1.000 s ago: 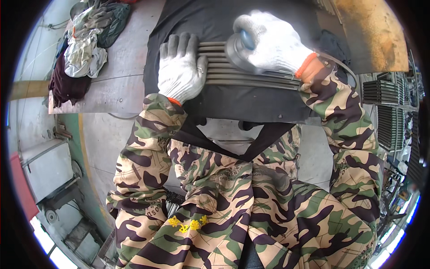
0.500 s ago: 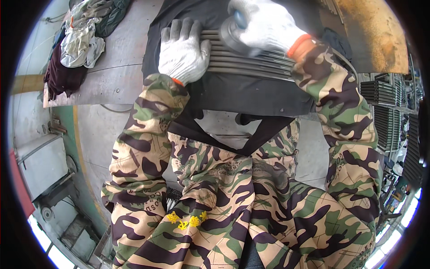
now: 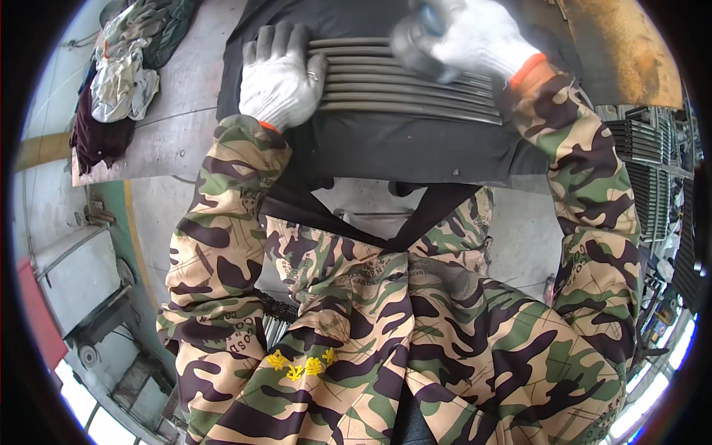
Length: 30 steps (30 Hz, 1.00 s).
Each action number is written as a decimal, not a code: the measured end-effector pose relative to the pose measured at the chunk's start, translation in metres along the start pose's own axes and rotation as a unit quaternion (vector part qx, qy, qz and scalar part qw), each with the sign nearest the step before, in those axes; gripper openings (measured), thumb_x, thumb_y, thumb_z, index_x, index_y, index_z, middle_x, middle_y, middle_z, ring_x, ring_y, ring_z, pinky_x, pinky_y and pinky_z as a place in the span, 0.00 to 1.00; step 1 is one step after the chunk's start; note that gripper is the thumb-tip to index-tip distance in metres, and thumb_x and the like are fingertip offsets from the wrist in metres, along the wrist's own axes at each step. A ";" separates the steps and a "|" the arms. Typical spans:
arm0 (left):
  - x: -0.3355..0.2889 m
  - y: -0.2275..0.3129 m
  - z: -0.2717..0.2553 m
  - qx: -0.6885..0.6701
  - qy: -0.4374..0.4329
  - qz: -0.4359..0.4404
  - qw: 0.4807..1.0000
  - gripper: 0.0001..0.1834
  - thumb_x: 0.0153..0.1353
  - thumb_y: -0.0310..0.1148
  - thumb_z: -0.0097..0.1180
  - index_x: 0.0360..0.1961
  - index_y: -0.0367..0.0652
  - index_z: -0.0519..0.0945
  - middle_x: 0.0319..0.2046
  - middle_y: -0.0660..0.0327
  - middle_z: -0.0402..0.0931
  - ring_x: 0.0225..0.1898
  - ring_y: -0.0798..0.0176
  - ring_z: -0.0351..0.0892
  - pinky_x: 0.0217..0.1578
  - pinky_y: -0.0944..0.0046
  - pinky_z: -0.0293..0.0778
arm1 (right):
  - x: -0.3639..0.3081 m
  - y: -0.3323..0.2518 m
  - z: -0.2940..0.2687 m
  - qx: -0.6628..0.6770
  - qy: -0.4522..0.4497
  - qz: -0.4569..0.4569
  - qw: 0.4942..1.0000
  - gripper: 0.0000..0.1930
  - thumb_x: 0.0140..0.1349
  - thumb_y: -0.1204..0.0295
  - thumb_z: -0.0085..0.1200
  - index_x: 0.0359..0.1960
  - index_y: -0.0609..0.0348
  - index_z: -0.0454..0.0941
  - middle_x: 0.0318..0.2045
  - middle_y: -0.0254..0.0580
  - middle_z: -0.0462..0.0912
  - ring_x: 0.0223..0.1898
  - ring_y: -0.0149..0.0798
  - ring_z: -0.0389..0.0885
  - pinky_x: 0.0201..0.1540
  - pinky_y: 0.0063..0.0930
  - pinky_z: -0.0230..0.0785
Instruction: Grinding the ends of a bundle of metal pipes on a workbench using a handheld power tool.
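Several slim grey metal rods (image 3: pixel 400 96) lie side by side, running left to right on a black cloth (image 3: pixel 371 152). My left hand (image 3: pixel 280 87), in a white work glove with greyish fingers, rests flat at their left ends, fingers stretched out and thumb against the rods. Over the right part of the rods, my gloved right hand (image 3: pixel 482 41) is closed on a round grey sander (image 3: pixel 411 53) with a blue part on top. Motion blurs the sander, and its underside is hidden. I cannot tell how firmly it touches the rods.
A pile of crumpled cloths (image 3: pixel 126 81) lies at the left of the metal table (image 3: pixel 182 133). At the far right is a rusty yellowish sheet (image 3: pixel 623 52). Stacked metal bars (image 3: pixel 645 185) stand beyond my right arm.
My right hand and the sander have moved to the right along the rods, baring more of their left part. My left hand keeps its place at the rod ends; the view has shifted slightly.
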State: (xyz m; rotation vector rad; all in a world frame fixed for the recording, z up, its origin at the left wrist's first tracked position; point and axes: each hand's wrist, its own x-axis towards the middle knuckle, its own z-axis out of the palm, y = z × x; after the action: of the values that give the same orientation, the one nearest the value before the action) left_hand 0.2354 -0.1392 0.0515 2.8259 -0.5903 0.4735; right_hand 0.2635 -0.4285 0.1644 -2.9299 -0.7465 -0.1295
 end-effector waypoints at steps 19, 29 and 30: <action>-0.015 -0.005 -0.023 0.007 -0.080 -0.054 0.995 0.35 0.79 0.48 0.50 0.78 0.37 0.69 0.77 0.39 0.67 0.80 0.30 0.59 0.80 0.37 0.53 | -0.048 0.021 -0.018 0.007 0.015 0.004 1.000 0.18 0.58 0.59 0.66 0.47 0.53 0.86 0.42 0.54 0.87 0.49 0.59 0.86 0.54 0.51 0.81; -0.004 -0.016 -0.006 0.058 0.090 0.028 0.994 0.25 0.68 0.45 0.58 0.57 0.38 0.79 0.56 0.49 0.78 0.59 0.42 0.75 0.62 0.42 0.69 | -0.035 0.018 -0.006 -0.007 0.019 0.033 0.999 0.24 0.58 0.62 0.66 0.57 0.47 0.81 0.52 0.42 0.84 0.57 0.52 0.85 0.59 0.45 0.80; -0.005 -0.019 -0.017 0.069 0.087 0.021 0.994 0.25 0.68 0.45 0.58 0.57 0.38 0.79 0.55 0.49 0.78 0.59 0.42 0.74 0.62 0.42 0.69 | -0.020 0.013 -0.006 -0.001 0.028 0.021 0.999 0.24 0.58 0.62 0.66 0.57 0.47 0.81 0.52 0.42 0.84 0.57 0.52 0.85 0.59 0.45 0.80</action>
State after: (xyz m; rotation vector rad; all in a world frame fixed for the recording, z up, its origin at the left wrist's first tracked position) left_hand 0.2344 -0.1152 0.0626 2.8637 -0.6055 0.7893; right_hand 0.2520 -0.4503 0.1668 -2.9291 -0.6769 -0.2082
